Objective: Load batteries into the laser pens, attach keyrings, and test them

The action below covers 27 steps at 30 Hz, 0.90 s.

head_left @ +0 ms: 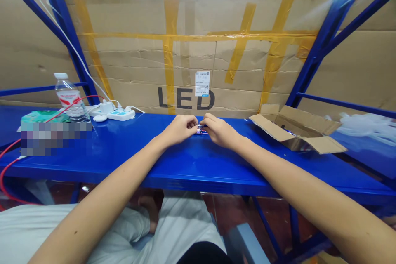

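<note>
Both my hands meet over the middle of the blue shelf. My left hand and my right hand have their fingers curled and pinched together on a small metallic and blue part that lies between them just above the shelf surface. The part is too small to name and is mostly hidden by my fingertips.
An open cardboard box stands to the right. At the left are a water bottle, a tissue pack, a white power strip and red cable. A taped cardboard sheet marked LED walls the back. Clear plastic bags lie far right.
</note>
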Each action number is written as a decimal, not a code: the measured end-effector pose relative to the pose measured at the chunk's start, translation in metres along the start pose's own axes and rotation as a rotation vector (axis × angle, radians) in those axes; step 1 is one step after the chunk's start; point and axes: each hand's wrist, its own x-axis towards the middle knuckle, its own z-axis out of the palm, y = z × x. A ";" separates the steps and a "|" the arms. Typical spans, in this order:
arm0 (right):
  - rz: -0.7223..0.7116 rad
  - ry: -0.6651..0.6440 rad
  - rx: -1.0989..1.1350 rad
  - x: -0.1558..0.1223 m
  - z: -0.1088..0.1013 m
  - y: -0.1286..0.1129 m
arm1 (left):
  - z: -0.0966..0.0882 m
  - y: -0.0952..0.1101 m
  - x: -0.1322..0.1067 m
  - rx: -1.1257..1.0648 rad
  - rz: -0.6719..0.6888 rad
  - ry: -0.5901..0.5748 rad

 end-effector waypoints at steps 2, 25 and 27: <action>0.008 -0.004 0.028 -0.001 0.001 0.001 | 0.000 0.000 0.000 0.052 0.027 0.011; 0.053 0.063 0.202 0.002 -0.004 -0.001 | -0.003 0.001 -0.002 0.222 0.130 -0.021; 0.054 0.050 0.204 0.001 -0.005 -0.001 | -0.002 0.000 -0.002 0.262 0.148 -0.025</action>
